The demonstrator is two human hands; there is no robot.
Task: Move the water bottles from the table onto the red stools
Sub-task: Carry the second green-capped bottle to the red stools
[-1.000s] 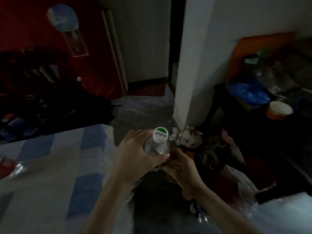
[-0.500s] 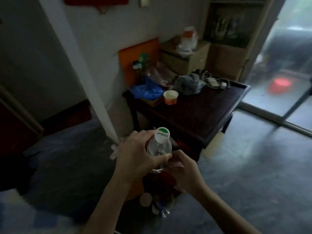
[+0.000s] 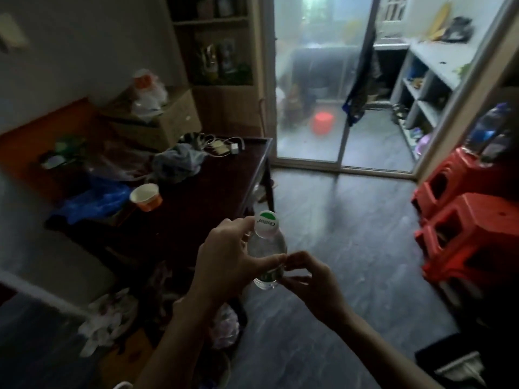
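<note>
The left hand (image 3: 224, 259) grips a bottle (image 3: 266, 248) upright, in the air over the floor. The right hand (image 3: 311, 284) is curled, its fingertips (image 3: 292, 258) touching the low part of the bottle. The red stools (image 3: 463, 220) stand well to the right of the hands, with bottles (image 3: 488, 133) on the far one.

Dim interior lit chiefly by cool daylight entering through the frosted sliding glass door (image 3: 323, 80) at upper centre, which appears washed out and hazy. Light falls off sharply toward the left and bottom, leaving the dark wooden table (image 3: 219, 192) and the clutter beneath it in deep shadow, while the grey floor (image 3: 351, 220) carries a soft sheen below the door. Motion blur smears the red stools (image 3: 463, 220) and the shelving at the right edge, wide-angle distortion bends the door frame, and fine detail is noisy throughout.
</note>
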